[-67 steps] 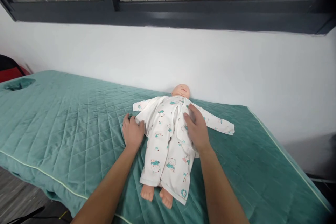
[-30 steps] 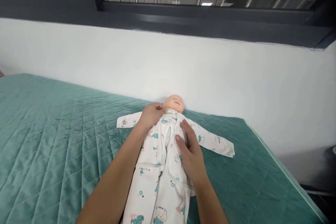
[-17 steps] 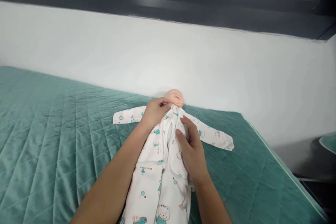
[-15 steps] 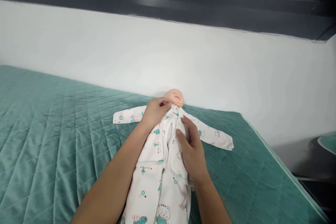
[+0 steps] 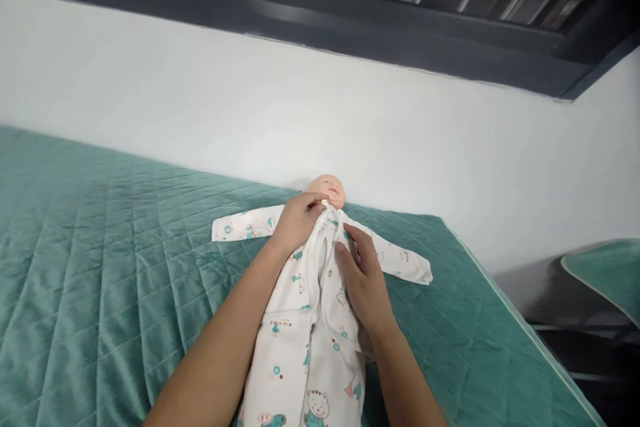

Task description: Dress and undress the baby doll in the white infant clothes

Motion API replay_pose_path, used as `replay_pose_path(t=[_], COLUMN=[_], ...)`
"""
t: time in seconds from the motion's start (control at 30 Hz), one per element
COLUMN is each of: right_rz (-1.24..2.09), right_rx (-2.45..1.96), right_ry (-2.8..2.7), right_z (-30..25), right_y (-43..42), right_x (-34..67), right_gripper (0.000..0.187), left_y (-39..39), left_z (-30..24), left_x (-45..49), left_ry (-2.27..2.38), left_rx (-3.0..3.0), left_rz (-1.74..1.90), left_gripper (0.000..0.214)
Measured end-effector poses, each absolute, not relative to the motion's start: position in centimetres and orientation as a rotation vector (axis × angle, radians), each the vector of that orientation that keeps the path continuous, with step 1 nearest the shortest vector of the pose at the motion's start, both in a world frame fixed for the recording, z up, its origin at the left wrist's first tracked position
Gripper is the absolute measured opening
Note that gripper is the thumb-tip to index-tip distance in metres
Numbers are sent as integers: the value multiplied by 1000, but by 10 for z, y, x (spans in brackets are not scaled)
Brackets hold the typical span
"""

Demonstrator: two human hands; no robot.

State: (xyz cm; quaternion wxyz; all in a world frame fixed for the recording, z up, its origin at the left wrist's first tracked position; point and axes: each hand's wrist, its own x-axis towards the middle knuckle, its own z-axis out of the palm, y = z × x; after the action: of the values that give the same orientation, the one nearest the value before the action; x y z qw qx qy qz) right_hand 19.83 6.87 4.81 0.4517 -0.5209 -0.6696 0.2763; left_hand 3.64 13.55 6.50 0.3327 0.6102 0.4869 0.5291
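Note:
A doll lies on its back with its bare head by the wall. It wears a white baby outfit printed with teal animals, its sleeves spread to both sides and its front partly open down the middle. At the collar, my left hand pinches the edge just below the doll's chin, beside a small snap. My right hand is curled over the opposite front edge at the chest, thumb and fingers close together on the fabric. The doll's body is hidden under the cloth.
A green quilted cover lies beneath the doll, with its piped edge on the right. Behind rises a white wall below a dark window frame with metal bars. Another green padded piece stands at far right.
The view has shifted slightly, showing more of the right side and a light at the window. Both hands stay at the collar and chest, with little visible movement on the outfit.

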Motion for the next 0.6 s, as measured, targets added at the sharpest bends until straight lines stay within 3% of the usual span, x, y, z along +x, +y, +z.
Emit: replay_pose_path(t=[0.3, 0.6], right_rz=[602, 873], right_rx=[-1539, -1248], right_ry=[-1618, -1558], right_z=[66, 54], right_y=[106, 118], right_x=[176, 193], right_gripper=[41, 40], left_y=[136, 136], left_z=[63, 64], left_x=[34, 36], left_ry=[1316, 1381], left_rx=[1599, 1628], left_rz=[1371, 1330], left_gripper=[26, 23])
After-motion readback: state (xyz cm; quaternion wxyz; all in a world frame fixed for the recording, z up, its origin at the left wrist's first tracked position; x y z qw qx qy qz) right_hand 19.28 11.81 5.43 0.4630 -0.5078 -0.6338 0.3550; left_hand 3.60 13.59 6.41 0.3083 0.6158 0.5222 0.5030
